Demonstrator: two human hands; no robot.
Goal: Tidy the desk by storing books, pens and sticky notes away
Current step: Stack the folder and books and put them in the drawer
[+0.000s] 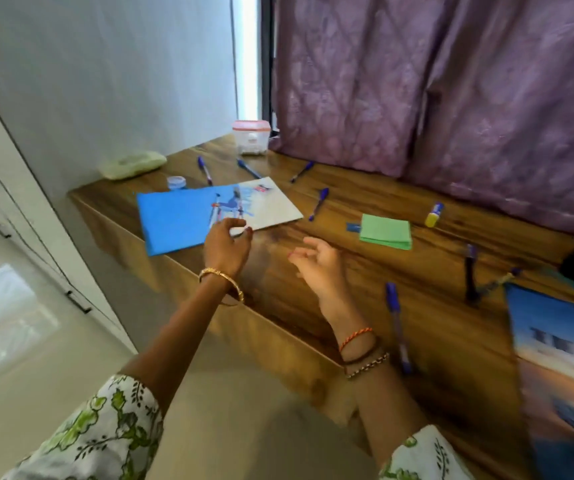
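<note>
Your one head view looks forward and down, close over the tabletop (365, 202) beyond your fingers (240, 225).

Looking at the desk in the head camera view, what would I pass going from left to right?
Pale green pouch → small clear jar → blue book → green sticky notes → glue stick → dark pen → book with the sunset cover.

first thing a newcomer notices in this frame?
Probably the blue book at the desk's left end, with the left hand reaching its near edge and the right hand open beside it. Next, blue pens scattered across the wood, one just right of the right wrist, and the green sticky notes mid-desk before the purple curtain.
</note>
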